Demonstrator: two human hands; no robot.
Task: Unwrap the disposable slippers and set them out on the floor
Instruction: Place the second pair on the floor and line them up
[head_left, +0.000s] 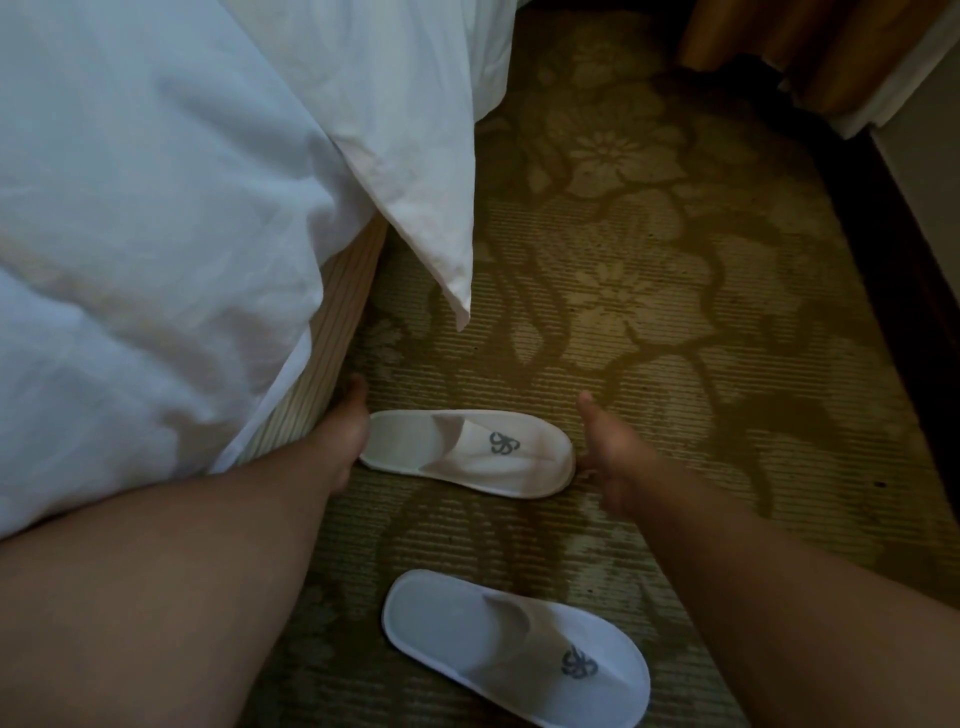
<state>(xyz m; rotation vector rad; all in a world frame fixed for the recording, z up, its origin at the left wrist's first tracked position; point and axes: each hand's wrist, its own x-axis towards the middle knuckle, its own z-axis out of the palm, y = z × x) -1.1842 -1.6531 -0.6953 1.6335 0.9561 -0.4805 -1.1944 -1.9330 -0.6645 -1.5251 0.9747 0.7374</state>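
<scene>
Two white slippers lie on the patterned carpet (675, 322), both unwrapped, soles down, toes pointing toward 3 o'clock. The far slipper (467, 452) sits near the middle of the view, its heel end at 9 o'clock and its closed toe at 3 o'clock, with a grey looped logo on the upper. The near slipper (519, 649) lies at 6 o'clock from it, well apart, angled slightly so its toe points toward 4 o'clock; it carries the same logo.

Both bare forearms reach in from the bottom edge. The left hand (350, 436) is at the heel end of the far slipper, touching or just beside its rim; the fingers curl down out of sight behind the wrist, so whether they grip the heel cannot be told. The right hand (610, 457) is at the toe end of the same slipper, thumb raised toward 12 o'clock and apart from the fingers, which bend in toward the toe tip; the hand looks loosely spread, and whether it touches the slipper is unclear because of blur.

A bed (332, 322) fills the 9 to 12 o'clock side, its ribbed beige base showing beside the left hand. White bedding (156, 182) hangs over it, and one pointed corner drops toward the carpet at 12 o'clock from the far slipper. A brown curtain (810, 47) hangs at 1 o'clock.
</scene>
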